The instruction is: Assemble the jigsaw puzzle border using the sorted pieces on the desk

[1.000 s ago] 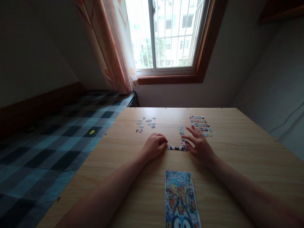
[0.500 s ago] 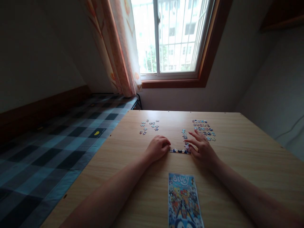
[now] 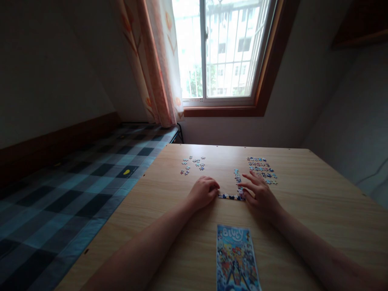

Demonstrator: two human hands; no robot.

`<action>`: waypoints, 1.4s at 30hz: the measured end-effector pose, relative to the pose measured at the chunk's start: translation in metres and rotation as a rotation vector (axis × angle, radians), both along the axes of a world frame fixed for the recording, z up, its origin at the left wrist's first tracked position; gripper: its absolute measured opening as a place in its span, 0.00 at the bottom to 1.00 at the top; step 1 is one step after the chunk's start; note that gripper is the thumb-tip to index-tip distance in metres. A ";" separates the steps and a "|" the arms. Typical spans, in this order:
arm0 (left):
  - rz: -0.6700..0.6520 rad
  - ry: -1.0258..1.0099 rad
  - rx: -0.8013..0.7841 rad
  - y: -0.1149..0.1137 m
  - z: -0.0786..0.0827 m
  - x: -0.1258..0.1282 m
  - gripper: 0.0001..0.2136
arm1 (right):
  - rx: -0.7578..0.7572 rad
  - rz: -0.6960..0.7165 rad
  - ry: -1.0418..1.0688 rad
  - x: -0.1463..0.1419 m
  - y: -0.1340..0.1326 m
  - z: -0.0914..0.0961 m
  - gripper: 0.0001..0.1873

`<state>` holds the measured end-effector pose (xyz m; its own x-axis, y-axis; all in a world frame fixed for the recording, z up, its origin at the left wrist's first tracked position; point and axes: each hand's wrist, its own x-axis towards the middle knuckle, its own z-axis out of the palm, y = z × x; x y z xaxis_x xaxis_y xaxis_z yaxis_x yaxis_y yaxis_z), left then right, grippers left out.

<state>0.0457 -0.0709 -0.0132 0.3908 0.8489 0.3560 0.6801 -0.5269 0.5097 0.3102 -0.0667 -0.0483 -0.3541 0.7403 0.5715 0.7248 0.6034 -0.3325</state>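
Observation:
Joined jigsaw pieces form an L on the table: a bottom row [image 3: 230,197] and a column [image 3: 237,176] rising from its right end. At the row's left end is my left hand [image 3: 205,192], its fingers curled together and the tips against the end piece. Whether a loose piece is under those fingertips is hidden. My right hand [image 3: 260,195] lies beside the corner of the L with its fingers spread. Its thumb is by the corner and its fingertips reach over the column, partly covering it.
Loose jigsaw pieces [image 3: 198,163] lie scattered at the back left. Several rows of pieces [image 3: 260,165] are laid out at the back right. Nearest me is a Bluey picture sheet [image 3: 238,258] on the wooden table [image 3: 157,226]. A checked bed [image 3: 100,202] adjoins on the left.
The whole view has shifted slightly, so everything appears a little lower and to the right. Both hands stay at the L of pieces, with hardly any finger movement.

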 end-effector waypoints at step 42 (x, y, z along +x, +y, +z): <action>0.740 0.222 -0.189 0.092 0.009 -0.109 0.24 | 0.004 0.012 0.059 -0.004 0.002 0.002 0.13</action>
